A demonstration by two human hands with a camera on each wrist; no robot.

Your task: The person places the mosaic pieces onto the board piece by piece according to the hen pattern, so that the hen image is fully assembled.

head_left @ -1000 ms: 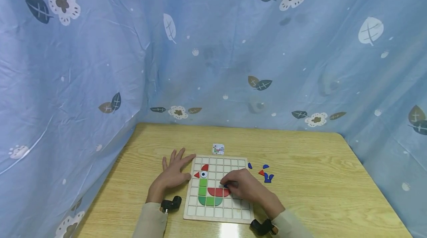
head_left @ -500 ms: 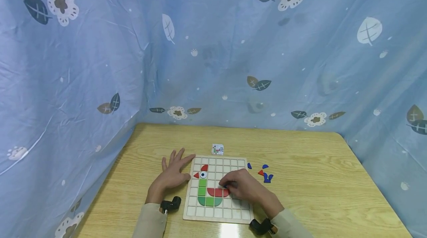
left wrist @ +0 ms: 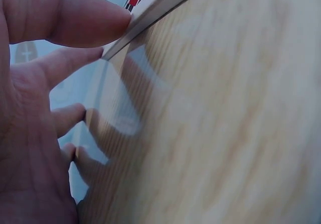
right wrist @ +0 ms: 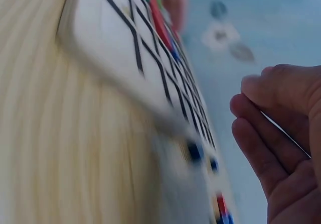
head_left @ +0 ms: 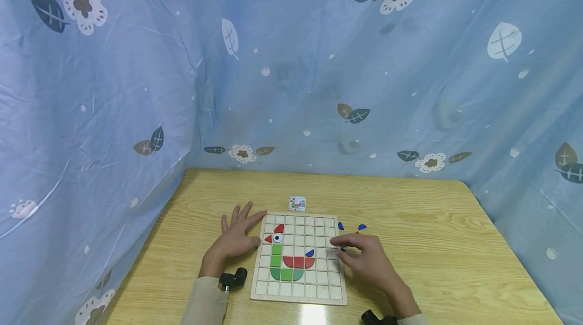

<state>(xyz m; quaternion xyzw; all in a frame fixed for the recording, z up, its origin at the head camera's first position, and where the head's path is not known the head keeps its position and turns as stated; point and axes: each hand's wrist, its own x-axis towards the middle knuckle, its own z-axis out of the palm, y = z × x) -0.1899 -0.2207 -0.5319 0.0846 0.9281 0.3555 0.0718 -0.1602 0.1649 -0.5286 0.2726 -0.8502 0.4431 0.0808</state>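
A gridded wooden board [head_left: 323, 279] bears a bird figure of flat coloured pieces: green neck squares [head_left: 276, 255], a red body strip [head_left: 298, 262], a round eye piece [head_left: 278, 238]. One blue piece [head_left: 310, 253] sits above the red strip's right end. My left hand [head_left: 235, 236] lies with spread fingers, thumb and index at the board's left edge. Over the right edge is my right hand [head_left: 366, 259], fingers apart and holding nothing. A dark blue piece [head_left: 342, 249] shows just beyond its thumb. In the right wrist view, the fingers [right wrist: 263, 143] are loosely bent.
A small picture card [head_left: 297, 203] lies behind the board. Right of the board are a blue piece [head_left: 340, 226], a blue half-round [head_left: 362, 227] and a partly covered red piece [head_left: 357, 233]. A patterned blue curtain [head_left: 291, 87] hangs around the wooden table [head_left: 410, 224].
My right hand has let go of the blue piece, which now lies on the board, and has moved right to the board's edge. My left hand has stayed put.
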